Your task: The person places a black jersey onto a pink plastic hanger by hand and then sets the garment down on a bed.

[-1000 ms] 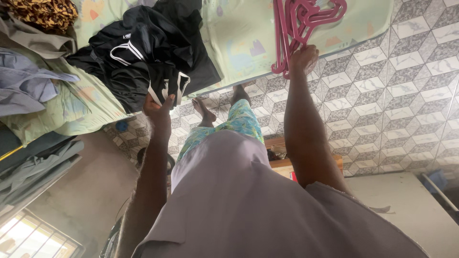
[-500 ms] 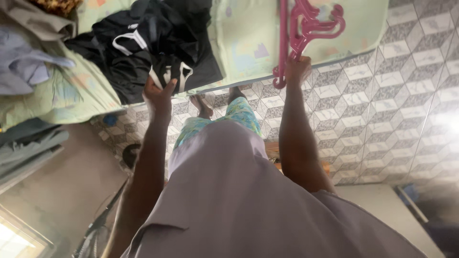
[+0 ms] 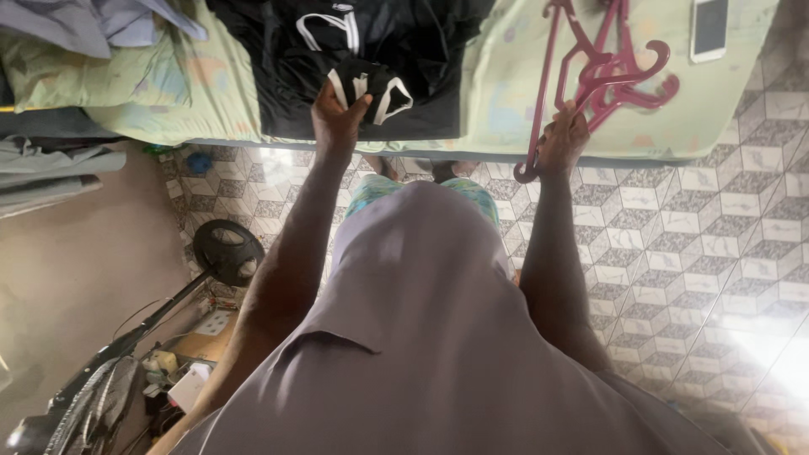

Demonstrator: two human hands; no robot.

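Both your hands have swung toward the bed, left hand (image 3: 337, 118) bunching the black garment (image 3: 371, 84), right hand (image 3: 563, 141) gripping the maroon hangers (image 3: 602, 76), whose tangled hooks could snag.

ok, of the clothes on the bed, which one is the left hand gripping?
The black garment with white stripes, bunched in the left hand at the bed's near edge. The blue-grey clothes lie untouched at far left; the right hand holds maroon hangers.

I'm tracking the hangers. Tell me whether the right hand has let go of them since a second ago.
No. The right hand still grips the maroon hangers at the mattress edge; the camera moved, not the grip.
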